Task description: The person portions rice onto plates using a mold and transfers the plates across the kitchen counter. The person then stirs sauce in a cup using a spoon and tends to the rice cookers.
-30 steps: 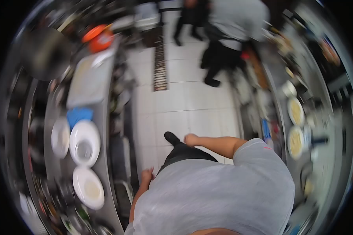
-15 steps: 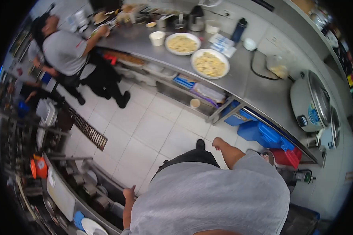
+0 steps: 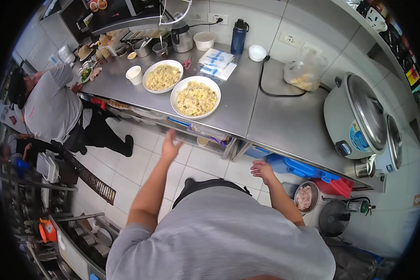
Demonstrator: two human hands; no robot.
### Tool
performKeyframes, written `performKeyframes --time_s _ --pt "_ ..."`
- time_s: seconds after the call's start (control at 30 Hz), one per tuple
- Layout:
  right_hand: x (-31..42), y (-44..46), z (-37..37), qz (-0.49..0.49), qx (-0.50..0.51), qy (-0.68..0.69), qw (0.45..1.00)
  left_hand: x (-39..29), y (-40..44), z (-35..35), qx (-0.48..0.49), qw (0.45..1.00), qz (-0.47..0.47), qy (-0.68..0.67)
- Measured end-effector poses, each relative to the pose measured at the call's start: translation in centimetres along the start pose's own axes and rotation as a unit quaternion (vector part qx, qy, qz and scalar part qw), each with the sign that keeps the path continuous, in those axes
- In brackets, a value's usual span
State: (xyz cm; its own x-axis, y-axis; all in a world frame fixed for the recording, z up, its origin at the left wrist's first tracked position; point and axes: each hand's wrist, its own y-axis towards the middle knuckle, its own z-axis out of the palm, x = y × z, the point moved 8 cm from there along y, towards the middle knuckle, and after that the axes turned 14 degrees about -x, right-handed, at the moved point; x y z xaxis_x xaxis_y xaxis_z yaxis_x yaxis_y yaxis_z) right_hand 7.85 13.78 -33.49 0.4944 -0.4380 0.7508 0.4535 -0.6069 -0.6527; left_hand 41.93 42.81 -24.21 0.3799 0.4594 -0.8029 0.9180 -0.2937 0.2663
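Observation:
My left hand (image 3: pixel 171 146) is raised in front of the steel counter (image 3: pixel 238 112), fingers stretched out and nothing in it. The closest thing above it is a white bowl of yellow fried rice (image 3: pixel 195 99) near the counter's front edge. A second bowl of similar rice (image 3: pixel 163 77) stands just behind and to its left. Lower and to the right, my right hand (image 3: pixel 263 171) hangs with loosely spread fingers, holding nothing. Past it, under the counter, are blue lidded bins (image 3: pixel 294 167). Neither hand touches anything.
Plastic bags (image 3: pixel 217 64), a dark blue bottle (image 3: pixel 239 37), a white tub (image 3: pixel 134 75) and rice cookers (image 3: pixel 357 116) stand on the counter. A pot of raw meat (image 3: pixel 306 196) sits on the floor at right. A co-worker (image 3: pixel 56 102) works at the left end.
I have come closer to the counter. My left hand has risen forward from beside the sink, its fingers stretched out. My right hand's fingers have loosened. The view has turned toward the counter.

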Motion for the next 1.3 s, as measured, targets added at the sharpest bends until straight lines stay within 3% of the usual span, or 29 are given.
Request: performKeyframes --time_s 0.17,0.23,0.3,0.4,0.43,0.5,0.53,0.57,0.6,0.63,0.67,0.73,0.83,0.87,0.97,1.0,1.07,1.17,1.3 --pt "3.0 -2.9 1.6 0.028 0.026 0.114 0.993 -7.0 18.8 -3.1 -0.148 0.988 0.053 0.007" --pt "4.3 -3.7 2.6 0.039 0.016 0.135 0.990 -5.9 26.0 -2.9 -0.145 0.989 0.024 -0.032" --pt "5.4 -3.8 3.7 0.044 -0.003 0.144 0.989 -3.4 32.8 -2.3 -0.153 0.987 -0.022 0.046" --pt "8.6 -3.5 5.7 0.046 -0.053 0.146 0.987 1.3 42.7 -0.5 -0.169 0.984 -0.024 0.058" --pt "10.5 -3.3 6.8 0.043 -0.061 0.144 0.987 -0.2 44.0 -0.8 -0.166 0.981 -0.024 0.098" --pt "13.3 -3.7 8.5 0.053 -0.093 0.156 0.982 2.5 49.6 0.8 -0.197 0.976 0.057 0.068" --pt "15.0 -3.9 9.7 0.047 -0.087 0.161 0.982 0.3 50.3 1.5 -0.114 0.985 0.092 -0.089" --pt "16.9 -4.1 10.6 0.030 -0.085 0.153 0.984 1.2 52.0 2.2 -0.127 0.982 0.123 -0.061" --pt "18.4 -4.2 11.4 0.018 -0.080 0.139 0.987 3.5 53.9 2.6 -0.232 0.941 0.226 0.102" --pt "19.7 -4.1 12.2 0.005 -0.071 0.121 0.990 5.7 55.5 4.1 -0.278 0.893 0.310 0.172" --pt "20.5 -3.9 12.4 -0.005 -0.077 0.116 0.990 6.9 56.6 5.7 -0.241 0.906 0.280 0.206" --pt "21.8 -3.5 12.8 -0.010 -0.090 0.102 0.991 7.3 57.1 7.2 -0.170 0.939 0.213 0.211" --pt "21.9 -2.3 13.3 0.017 -0.099 0.090 0.991 1.8 54.3 5.4 -0.184 0.963 0.172 0.099" --pt "22.2 -2.0 13.6 0.026 -0.108 0.073 0.991 1.8 54.3 5.4 -0.195 0.956 0.212 0.057" --pt "23.4 -1.3 15.0 0.024 -0.081 0.079 0.993 0.4 52.9 4.7 -0.105 0.984 0.135 0.048" --pt "24.0 -1.0 15.6 0.020 -0.063 0.077 0.995 -0.3 52.3 4.2 -0.085 0.989 0.115 0.025" --pt "25.2 -0.5 16.9 0.013 -0.020 0.069 0.997 -2.7 50.2 3.2 -0.089 0.976 0.179 -0.080" --pt "27.2 0.2 18.7 0.003 0.049 0.053 0.997 -3.0 46.7 3.2 -0.075 0.983 0.106 -0.133" --pt "31.3 0.7 19.5 -0.055 0.137 0.025 0.989 -10.6 38.0 5.8 0.063 0.978 0.049 -0.191"
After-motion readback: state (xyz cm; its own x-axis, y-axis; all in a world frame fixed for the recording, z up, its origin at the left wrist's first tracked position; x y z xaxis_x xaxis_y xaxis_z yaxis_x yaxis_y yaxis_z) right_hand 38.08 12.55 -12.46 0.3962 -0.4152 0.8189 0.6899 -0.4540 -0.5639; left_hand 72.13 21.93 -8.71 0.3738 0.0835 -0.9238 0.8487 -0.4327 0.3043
